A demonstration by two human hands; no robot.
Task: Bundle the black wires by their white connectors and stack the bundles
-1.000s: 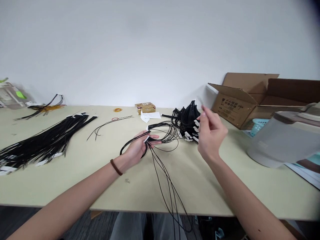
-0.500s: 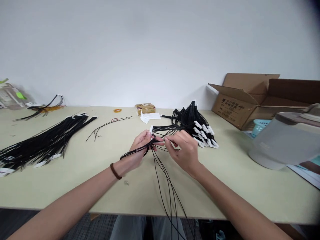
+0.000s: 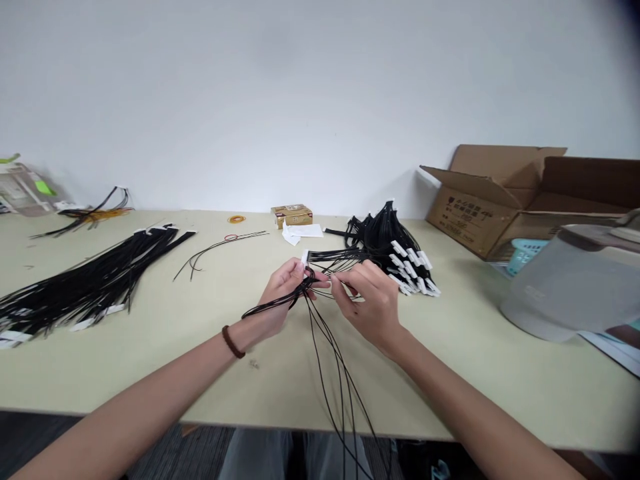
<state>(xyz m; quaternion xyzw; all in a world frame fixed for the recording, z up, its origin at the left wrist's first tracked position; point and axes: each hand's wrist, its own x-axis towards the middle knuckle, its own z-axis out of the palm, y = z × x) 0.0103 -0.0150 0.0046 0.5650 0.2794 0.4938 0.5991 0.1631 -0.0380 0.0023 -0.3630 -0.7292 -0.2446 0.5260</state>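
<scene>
Black wires (image 3: 327, 331) run through my left hand (image 3: 281, 288), which is closed on them near a white connector (image 3: 305, 257). Some loop back over the left wrist and others hang down past the table edge. My right hand (image 3: 371, 293) is closed in a pinch just right of the left fingertips, on a thin black wire; the very tip is too small to make out. From the white connector more black wires stretch right toward a pile of black wire harnesses (image 3: 383, 230) with white connectors (image 3: 410, 267), which lies behind the right hand.
A long bundle of black harnesses (image 3: 95, 277) lies on the left. Loose wires (image 3: 215, 249), a yellow ring (image 3: 237, 219), a small gold box (image 3: 292, 215) and white paper (image 3: 306, 231) sit further back. An open cardboard box (image 3: 475, 213) and a grey translucent container (image 3: 570, 283) stand at right.
Both hands stay almost in the same place with the wires still in them. The whole view has shifted very slightly.
</scene>
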